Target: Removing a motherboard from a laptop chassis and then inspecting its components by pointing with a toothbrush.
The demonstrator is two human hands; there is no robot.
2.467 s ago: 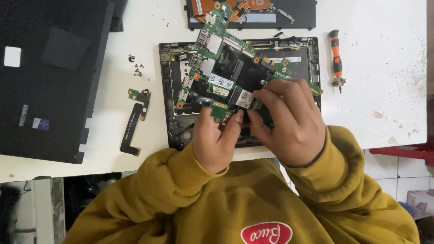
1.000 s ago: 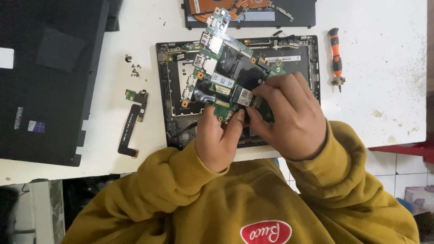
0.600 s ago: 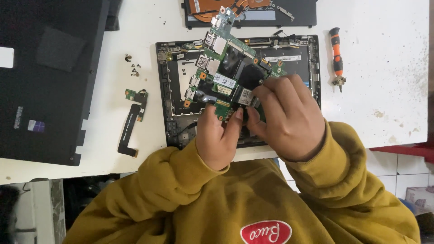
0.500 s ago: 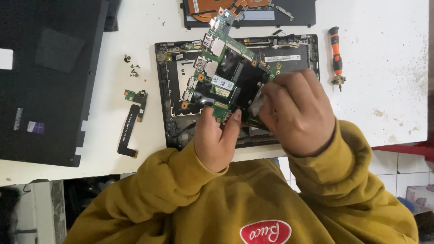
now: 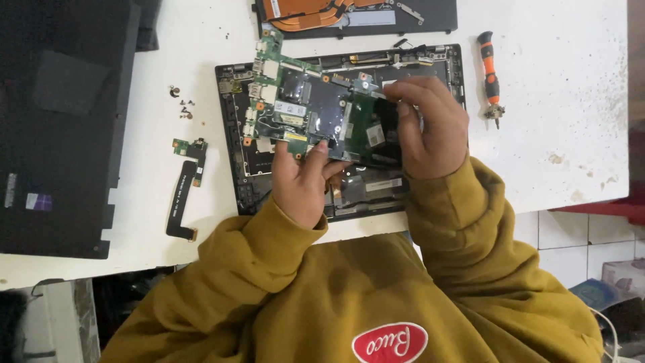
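Observation:
A green laptop motherboard (image 5: pixel 302 111) is held flat above an open black laptop chassis (image 5: pixel 232 134) on a white table (image 5: pixel 557 87). My left hand (image 5: pixel 299 181) grips the board's near edge, thumb on top. At the board's right end, my right hand (image 5: pixel 430 128) closes around a dark part. Both arms wear mustard-yellow sleeves.
An orange-and-black screwdriver (image 5: pixel 490 74) lies to the right of the chassis. A small green board with a black flex cable (image 5: pixel 185 191) and several loose screws (image 5: pixel 181 107) lie to the left. A black laptop cover (image 5: pixel 60 128) fills the far left. A copper heat-pipe assembly (image 5: pixel 309 10) sits at the back.
The motherboard has turned from a tilted diagonal to lie nearly level. My right hand slid right along it to its right end. My left hand kept its grip on the near edge.

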